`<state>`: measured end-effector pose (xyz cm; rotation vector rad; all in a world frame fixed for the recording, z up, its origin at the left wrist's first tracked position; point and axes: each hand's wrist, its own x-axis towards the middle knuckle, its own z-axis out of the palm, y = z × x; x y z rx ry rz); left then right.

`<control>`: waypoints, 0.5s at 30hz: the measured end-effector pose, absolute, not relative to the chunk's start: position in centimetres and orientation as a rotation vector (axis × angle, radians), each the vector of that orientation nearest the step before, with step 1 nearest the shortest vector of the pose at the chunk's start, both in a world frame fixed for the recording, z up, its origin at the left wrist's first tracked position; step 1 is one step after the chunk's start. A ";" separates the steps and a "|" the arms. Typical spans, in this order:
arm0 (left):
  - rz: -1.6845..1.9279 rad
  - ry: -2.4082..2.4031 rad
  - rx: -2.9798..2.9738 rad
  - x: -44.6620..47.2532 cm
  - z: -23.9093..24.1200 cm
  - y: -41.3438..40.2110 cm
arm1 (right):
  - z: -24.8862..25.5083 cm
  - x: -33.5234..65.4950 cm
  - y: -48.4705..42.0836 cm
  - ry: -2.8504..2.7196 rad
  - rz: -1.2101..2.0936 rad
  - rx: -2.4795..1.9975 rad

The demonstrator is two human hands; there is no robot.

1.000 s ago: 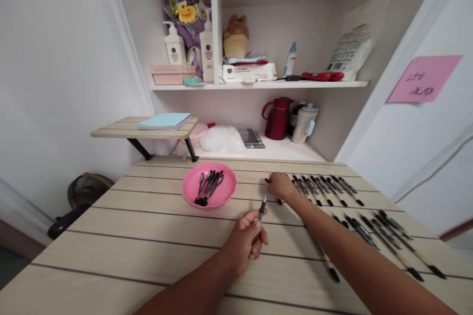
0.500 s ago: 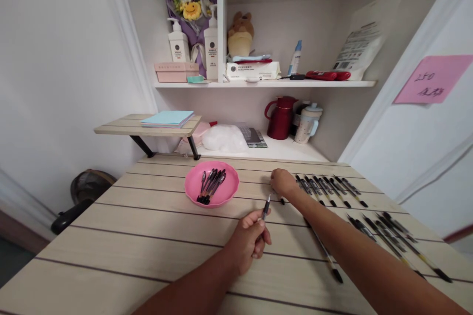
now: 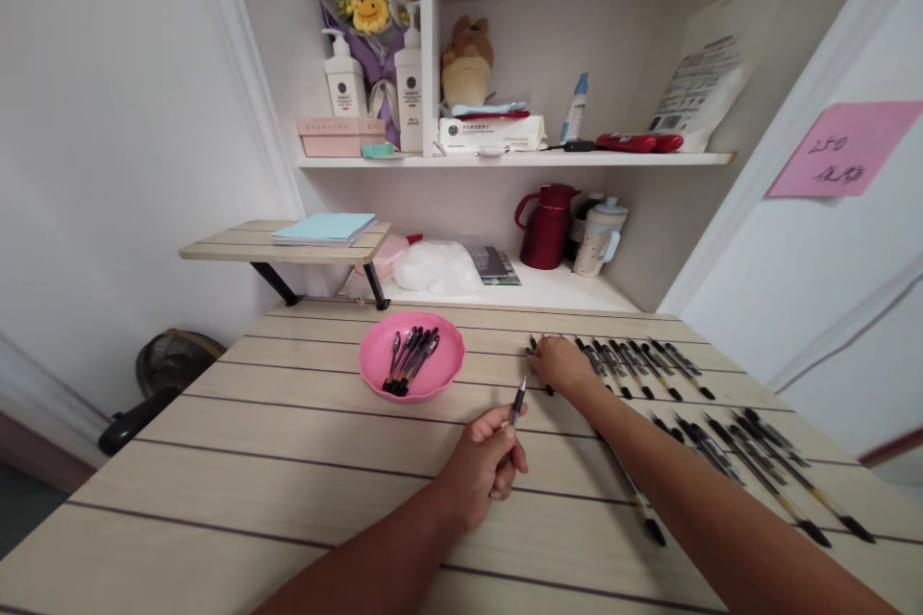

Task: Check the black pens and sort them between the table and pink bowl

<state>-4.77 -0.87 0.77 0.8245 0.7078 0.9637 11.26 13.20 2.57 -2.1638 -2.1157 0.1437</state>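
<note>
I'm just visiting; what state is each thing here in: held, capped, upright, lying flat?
Left hand's grip: closed around a pen
Held pen: uncapped, tip exposed
Right hand's grip: down at the tabletop, fingertips hidden
Pink bowl: upright, holding pens
Bowl's pens: lying bunched
Pen parts: laid out in rows
Red jug: upright
Pale tumbler: upright, lidded
Blue-capped bottle: capped
Paper stack: flat
</note>
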 end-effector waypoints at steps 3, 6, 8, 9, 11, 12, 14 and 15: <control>0.962 0.713 0.826 -4.8 0.8 -0.9 | 2.3 11.0 13.2 -2.116 0.142 -2.160; 0.964 0.715 0.822 -4.8 0.9 -0.9 | 2.2 10.8 13.3 -2.111 0.146 -2.154; 0.966 0.711 0.824 -4.8 0.9 -0.9 | 2.2 10.7 13.3 -2.103 0.156 -2.148; 0.966 0.711 0.825 -4.8 0.9 -0.9 | 2.3 10.6 13.3 -2.097 0.162 -2.144; 0.965 0.712 0.824 -4.8 0.9 -0.9 | 2.5 10.8 13.2 -2.081 0.177 -2.133; 0.964 0.712 0.822 -4.8 0.9 -0.9 | 2.8 11.0 13.2 -2.069 0.183 -2.129; 0.962 0.711 0.816 -4.8 0.9 -0.9 | 3.5 11.6 13.0 -2.039 0.197 -2.119; 0.963 0.710 0.814 -4.8 0.8 -0.9 | 4.0 12.0 12.9 -2.021 0.206 -2.114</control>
